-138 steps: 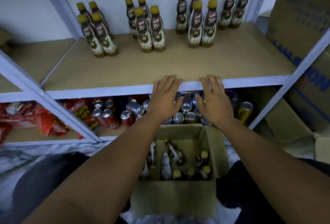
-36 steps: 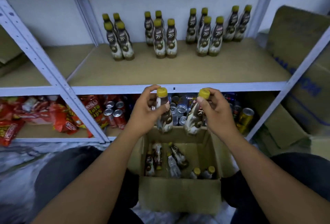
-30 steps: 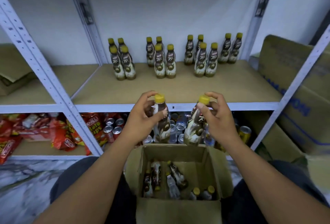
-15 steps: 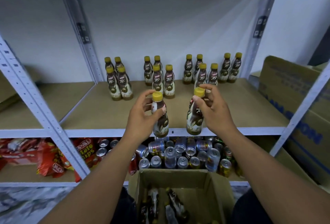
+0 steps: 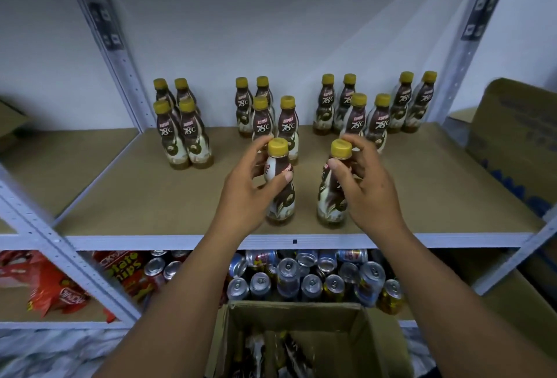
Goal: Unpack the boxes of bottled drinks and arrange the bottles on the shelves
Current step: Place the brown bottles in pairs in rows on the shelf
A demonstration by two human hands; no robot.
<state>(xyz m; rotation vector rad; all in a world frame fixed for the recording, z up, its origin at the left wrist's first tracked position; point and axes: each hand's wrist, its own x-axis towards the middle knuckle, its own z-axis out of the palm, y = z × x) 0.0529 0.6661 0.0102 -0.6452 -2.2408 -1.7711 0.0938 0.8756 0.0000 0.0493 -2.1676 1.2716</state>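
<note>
Two bottles stand upright at the centre of the frame, side by side but apart: the left bottle (image 5: 281,196) and the right bottle (image 5: 331,199). Both have yellow caps, and their bases are at or just over the front strip of the shelf board (image 5: 144,196); I cannot tell whether they already bear on it. The left hand (image 5: 250,196) wraps the shoulder of its bottle, thumb across the label and fingers behind. The right hand (image 5: 370,193) pinches its bottle high, thumb and fingertips round the neck just under the cap. Holding them near the top likely keeps them plumb and leaves the bases free to land flat.

Toward the back wall the stocked bottles (image 5: 185,136) stand in tidy two-by-two clusters, with a lone pair at upper right. The held pair probably goes in front of the middle clusters.

At bottom centre the open box (image 5: 289,312) shows more bottles lying inside, so unpacking remains. On the lower shelf, cans (image 5: 301,282) crowd the middle and red snack packets (image 5: 60,287) lie at lower left. A large carton (image 5: 518,142) fills the right edge.
</note>
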